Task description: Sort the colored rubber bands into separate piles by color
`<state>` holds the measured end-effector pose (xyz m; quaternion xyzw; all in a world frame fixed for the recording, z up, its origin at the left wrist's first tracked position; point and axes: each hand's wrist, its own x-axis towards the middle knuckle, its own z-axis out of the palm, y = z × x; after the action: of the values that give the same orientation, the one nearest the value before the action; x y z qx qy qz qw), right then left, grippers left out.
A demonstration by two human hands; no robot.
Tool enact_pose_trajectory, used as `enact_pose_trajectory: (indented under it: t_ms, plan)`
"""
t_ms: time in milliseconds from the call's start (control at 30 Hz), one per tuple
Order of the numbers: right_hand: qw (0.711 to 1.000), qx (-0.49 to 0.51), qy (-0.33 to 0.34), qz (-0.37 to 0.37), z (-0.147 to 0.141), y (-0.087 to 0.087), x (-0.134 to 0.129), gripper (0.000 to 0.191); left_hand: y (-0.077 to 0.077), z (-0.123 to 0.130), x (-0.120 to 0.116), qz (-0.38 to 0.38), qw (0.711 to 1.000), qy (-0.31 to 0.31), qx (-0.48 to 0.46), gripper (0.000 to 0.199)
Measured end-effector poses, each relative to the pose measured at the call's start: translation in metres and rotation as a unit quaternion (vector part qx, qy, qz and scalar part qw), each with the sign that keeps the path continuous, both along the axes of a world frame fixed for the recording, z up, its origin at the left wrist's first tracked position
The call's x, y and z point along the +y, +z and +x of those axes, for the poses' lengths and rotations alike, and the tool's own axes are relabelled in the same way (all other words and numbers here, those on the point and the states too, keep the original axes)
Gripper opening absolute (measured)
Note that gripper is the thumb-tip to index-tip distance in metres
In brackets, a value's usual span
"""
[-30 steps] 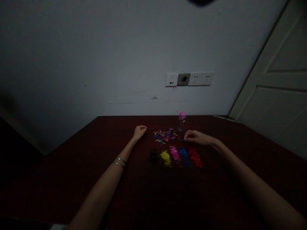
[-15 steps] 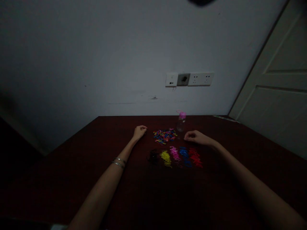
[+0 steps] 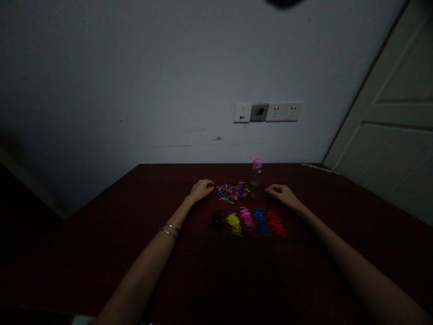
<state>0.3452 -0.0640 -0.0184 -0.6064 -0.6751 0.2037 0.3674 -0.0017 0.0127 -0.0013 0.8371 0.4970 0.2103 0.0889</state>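
Left hand, bare, its fingers loosely bent, rests on a dark red-brown table. Its fingertips are just beside a mixed heap of small, thin, rubbery-looking multicoloured loops, perhaps to keep it within easy reach; dimness hides whether it grips any. Nearer the person, black loops begin a row, followed rightward by yellow loops and pink loops. Behind the row stands an upright clear bottle with a pink lid, probably set back for space. Blue loops and red loops finish the row, grouped presumably so colours stay separate. Rightmost, the bare right hand is near the bottle, thumb and fingers close together; whether they pinch anything cannot be told.
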Motion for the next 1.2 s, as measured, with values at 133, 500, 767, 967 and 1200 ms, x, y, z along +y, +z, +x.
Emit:
enact_pose_trajectory:
  t_ms: [133,500,767,967,1200]
  plan:
    - [1.000,-0.008,-0.003,0.004,-0.001,0.001,-0.001,0.036,-0.003,0.005,0.000,0.035,0.998,-0.021,0.053,0.029]
    - [1.000,-0.028,0.006,-0.003,0.001,0.000,0.000,0.035,-0.005,0.016,-0.001,0.041,0.995,0.027,0.086,0.025]
    - [1.000,-0.030,0.001,0.004,-0.004,0.006,-0.005,0.034,-0.006,0.018,0.001,0.041,0.996,0.038,0.076,0.022]
    - [1.000,-0.026,0.005,0.009,-0.003,0.004,-0.004,0.032,-0.005,0.020,0.000,0.033,0.997,0.043,0.061,0.022]
    - [1.000,-0.028,0.006,0.011,-0.001,0.001,-0.002,0.031,-0.001,0.022,-0.005,0.026,0.997,0.039,0.064,0.022]
